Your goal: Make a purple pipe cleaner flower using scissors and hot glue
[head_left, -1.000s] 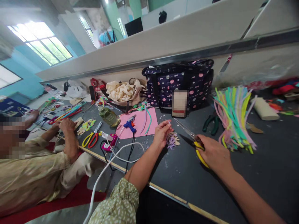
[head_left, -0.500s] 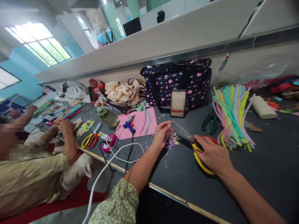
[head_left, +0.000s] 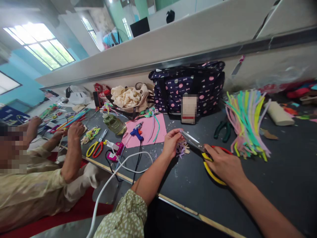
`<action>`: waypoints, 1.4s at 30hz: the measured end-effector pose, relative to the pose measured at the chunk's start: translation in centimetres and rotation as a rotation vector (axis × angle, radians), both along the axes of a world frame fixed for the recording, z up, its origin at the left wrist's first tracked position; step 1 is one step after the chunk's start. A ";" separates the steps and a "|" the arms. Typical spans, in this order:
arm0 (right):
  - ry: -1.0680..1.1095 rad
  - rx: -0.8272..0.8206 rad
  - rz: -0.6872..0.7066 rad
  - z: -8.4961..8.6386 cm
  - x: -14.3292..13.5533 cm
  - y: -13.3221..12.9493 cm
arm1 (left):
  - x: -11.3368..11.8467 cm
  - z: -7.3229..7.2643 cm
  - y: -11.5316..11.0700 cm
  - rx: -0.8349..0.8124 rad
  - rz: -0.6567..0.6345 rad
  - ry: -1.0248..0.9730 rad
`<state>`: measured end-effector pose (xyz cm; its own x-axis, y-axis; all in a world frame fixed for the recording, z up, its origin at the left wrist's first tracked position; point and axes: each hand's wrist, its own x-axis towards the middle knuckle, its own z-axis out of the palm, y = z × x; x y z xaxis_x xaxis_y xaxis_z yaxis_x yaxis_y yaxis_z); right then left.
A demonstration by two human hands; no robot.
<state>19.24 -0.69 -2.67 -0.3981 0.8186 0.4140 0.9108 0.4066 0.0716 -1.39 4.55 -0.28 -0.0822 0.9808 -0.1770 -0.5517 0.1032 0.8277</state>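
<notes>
My right hand (head_left: 224,167) grips scissors (head_left: 192,139) by their yellow and red handles. Their metal blades point left, with the tips at the fingers of my left hand (head_left: 171,143). That hand is closed in a pinch; the bit between thumb and fingers looks pale lilac but is too small to make out. Just below the blades lies a small pile of short lilac and cream cut strips (head_left: 183,150), partly hidden by my left hand. Right of the scissors, a bundle of fuzzy pastel pipe cleaners (head_left: 247,124) leans on the dark table (head_left: 279,195).
Green-handled pliers (head_left: 222,130) lie beyond my right hand. A phone-like object (head_left: 189,109) leans against a navy patterned bag (head_left: 210,86). Leftward are a blue glue gun (head_left: 137,132) on pink sheet, a bottle (head_left: 114,124), a white cable (head_left: 101,188), and a co-worker's hands (head_left: 75,130).
The scissor blades have turned slightly and look closer together at my left fingertips. My left hand stays nearly in place. The co-worker's hands and forearm have shifted.
</notes>
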 end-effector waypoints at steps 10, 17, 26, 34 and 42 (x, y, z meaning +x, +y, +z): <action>-0.014 -0.021 -0.001 0.5 -0.2 -0.1 | 0.2 0.0 0.0 0.015 0.025 0.025; -0.035 -0.057 0.006 0.3 0.0 -0.1 | 0.2 0.1 -0.1 0.006 0.043 0.082; -0.045 -0.075 0.002 0.5 0.0 -0.2 | 0.1 0.6 -0.2 0.010 0.065 0.161; 0.018 -0.111 0.007 -0.2 0.1 0.0 | 0.1 0.3 -0.1 -0.005 0.067 0.136; 0.047 -0.021 -0.042 0.9 0.2 0.1 | -0.1 0.2 0.1 -0.036 0.038 0.047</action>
